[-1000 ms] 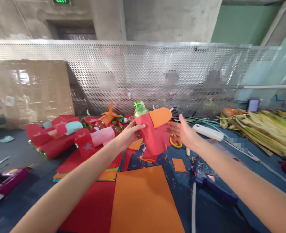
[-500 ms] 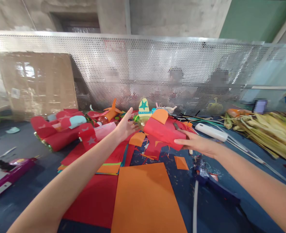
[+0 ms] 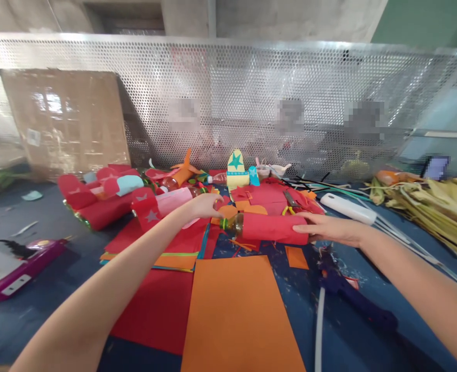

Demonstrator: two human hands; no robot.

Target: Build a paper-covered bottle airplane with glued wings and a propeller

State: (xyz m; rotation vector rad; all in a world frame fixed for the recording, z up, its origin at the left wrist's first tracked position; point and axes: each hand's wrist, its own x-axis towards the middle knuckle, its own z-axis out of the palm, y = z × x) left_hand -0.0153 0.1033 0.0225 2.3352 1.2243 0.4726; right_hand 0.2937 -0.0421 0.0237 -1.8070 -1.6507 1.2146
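Note:
A plastic bottle wrapped in red paper lies on its side on the blue table, its greenish neck pointing left. My right hand grips the bottle's right end, thumb on top and fingers along the paper. My left hand hovers just above and left of the neck, fingers stretched toward small orange paper pieces, holding nothing. A large orange sheet and a red sheet lie in front of the bottle.
A dark blue glue gun with a white cable lies right of the orange sheet. Finished red paper crafts sit at the left, a purple device beyond them. Corn husks, a white tool, cardboard and a perforated metal screen bound the back.
The red-wrapped bottle went from held up in my left hand to my right hand, which lowered it flat onto the table. My left hand let go and stays near the neck.

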